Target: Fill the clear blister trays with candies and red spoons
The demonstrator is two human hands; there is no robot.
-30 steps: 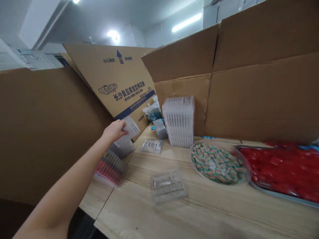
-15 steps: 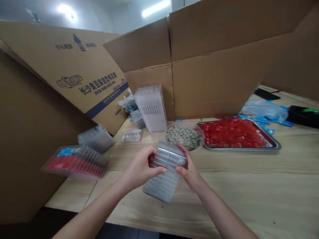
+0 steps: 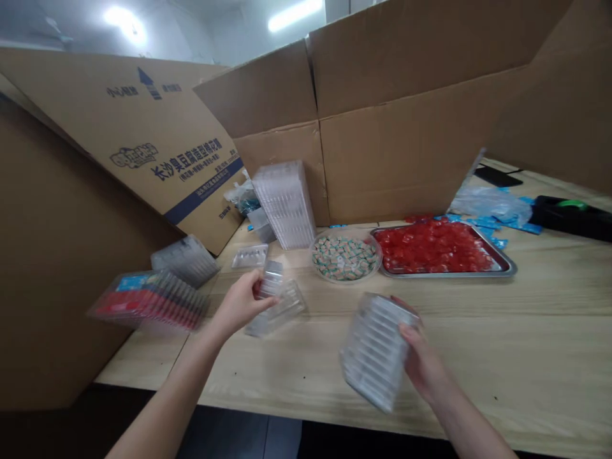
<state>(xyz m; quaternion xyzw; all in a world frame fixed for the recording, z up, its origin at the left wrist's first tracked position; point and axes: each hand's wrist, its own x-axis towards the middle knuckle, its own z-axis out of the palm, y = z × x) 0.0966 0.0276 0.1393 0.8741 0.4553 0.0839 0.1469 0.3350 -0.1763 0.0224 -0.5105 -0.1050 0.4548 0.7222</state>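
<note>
My left hand (image 3: 240, 305) is closed on a single clear plastic tray (image 3: 272, 280), held just above another clear tray (image 3: 280, 311) that lies on the wooden table (image 3: 478, 344). My right hand (image 3: 421, 363) grips a thick stack of clear plastic trays (image 3: 375, 350), tilted on edge over the table's near side. A round clear bowl of small wrapped candies (image 3: 345, 256) and a metal tray of red candies (image 3: 437, 248) sit behind the hands.
A tall stack of clear trays (image 3: 284, 204) stands against the cardboard boxes (image 3: 406, 127) at the back. A filled pack stack with red contents (image 3: 148, 305) and another tray stack (image 3: 184, 260) lie at left. One empty tray (image 3: 249, 256) lies near the bowl. Blue wrappers and a black object (image 3: 571, 217) are far right.
Both hands held one tray stack together half a second ago. Now they have parted: the left holds one tray at left, the right carries the stack to the right and lower.
</note>
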